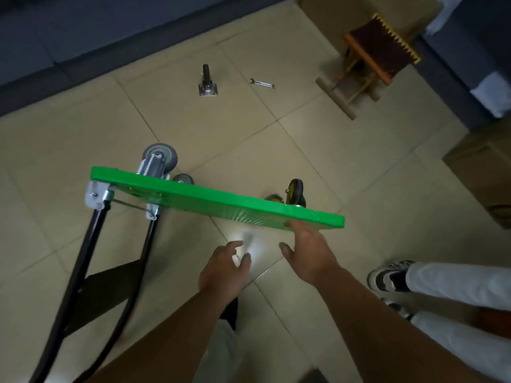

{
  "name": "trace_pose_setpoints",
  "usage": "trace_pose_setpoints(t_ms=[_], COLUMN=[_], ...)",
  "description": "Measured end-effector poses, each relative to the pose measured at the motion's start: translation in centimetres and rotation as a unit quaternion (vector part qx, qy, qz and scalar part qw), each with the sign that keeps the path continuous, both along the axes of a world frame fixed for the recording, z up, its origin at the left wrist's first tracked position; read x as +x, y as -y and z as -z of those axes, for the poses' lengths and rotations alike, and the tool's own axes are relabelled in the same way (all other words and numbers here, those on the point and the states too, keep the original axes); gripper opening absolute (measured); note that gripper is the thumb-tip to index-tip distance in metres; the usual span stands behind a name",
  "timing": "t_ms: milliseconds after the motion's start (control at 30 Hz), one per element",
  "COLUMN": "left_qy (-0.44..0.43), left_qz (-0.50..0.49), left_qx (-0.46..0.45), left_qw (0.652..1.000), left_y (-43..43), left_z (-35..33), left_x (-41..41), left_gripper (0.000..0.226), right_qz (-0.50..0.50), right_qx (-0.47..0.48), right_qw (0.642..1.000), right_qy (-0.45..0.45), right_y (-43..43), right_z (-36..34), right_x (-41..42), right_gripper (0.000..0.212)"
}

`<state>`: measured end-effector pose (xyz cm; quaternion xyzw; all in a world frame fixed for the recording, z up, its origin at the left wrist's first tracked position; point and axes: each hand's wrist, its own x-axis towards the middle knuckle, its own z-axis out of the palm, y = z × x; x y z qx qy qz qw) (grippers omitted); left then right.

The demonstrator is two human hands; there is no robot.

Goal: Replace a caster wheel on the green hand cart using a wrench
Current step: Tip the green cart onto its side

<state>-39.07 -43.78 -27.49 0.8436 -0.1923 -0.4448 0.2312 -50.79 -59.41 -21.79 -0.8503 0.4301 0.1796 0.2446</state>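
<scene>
The black handle [83,261] slants down to the floor at the left. The green hand cart [210,201] stands tipped on edge, its underside turned away. Two grey casters [160,156] show at its left end and a black wheel [296,189] further right. The left hand [226,268] hovers just short of the deck, fingers loosely spread and holding nothing. Beyond the cart, well apart from both hands, lie a loose caster wheel [208,84] and the wrench [261,84]. The right hand [309,250] touches the deck's near face with straight fingers. No bolt work appears under way, and whether the loose caster is the old or the new one cannot be told.
</scene>
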Motion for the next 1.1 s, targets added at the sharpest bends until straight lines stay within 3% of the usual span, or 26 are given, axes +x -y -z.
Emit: trace_pose_setpoints(t_ms=[167,333,467,600,733,833,933,1000,1100], left_qy=[-0.059,-0.062,-0.069,-0.077,-0.103,-0.081,-0.102,-0.105,-0.122], left_qz=[-0.086,-0.135,-0.193,-0.289,-0.355,-0.424,-0.543,-0.578,-0.598], left_qx=[-0.006,0.026,0.073,0.109,0.142,0.118,0.055,0.027,0.003], left_qw=[0.995,0.989,0.976,0.948,0.918,0.894,0.832,0.808,0.792], left_y=[5.6,8.1,12.0,17.3,23.4,27.7,30.7,32.2,34.9], left_z=[1.0,1.8,2.4,2.7,1.8,1.0,1.0,1.3,1.9], left_x=[-0.6,-2.0,-3.1,-5.4,-7.2,-7.8,-7.0,-5.9,-3.4], left_gripper=[0.036,0.037,0.042,0.057,0.068,0.049,0.04,0.036,0.064], right_qz=[-0.064,-0.156,-0.263,-0.272,-0.313,-0.338,-0.344,-0.347,-0.364], right_qx=[-0.031,-0.042,-0.005,0.075,0.086,0.102,0.112,0.104,0.095], right_qw=[0.994,0.972,0.94,0.943,0.936,0.93,0.929,0.93,0.926], right_qy=[-0.082,-0.173,-0.218,-0.174,-0.136,-0.097,-0.084,-0.071,-0.025], right_y=[6.2,11.1,14.5,17.8,20.2,22.7,25.6,27.6,31.1], right_z=[3.0,5.4,7.2,8.4,7.6,7.2,7.4,7.6,8.3], right_x=[-0.6,-1.5,-1.5,-1.5,-1.2,-0.7,1.6,3.4,6.4], right_gripper=[0.06,0.076,0.06,0.045,0.041,0.039,0.037,0.033,0.034])
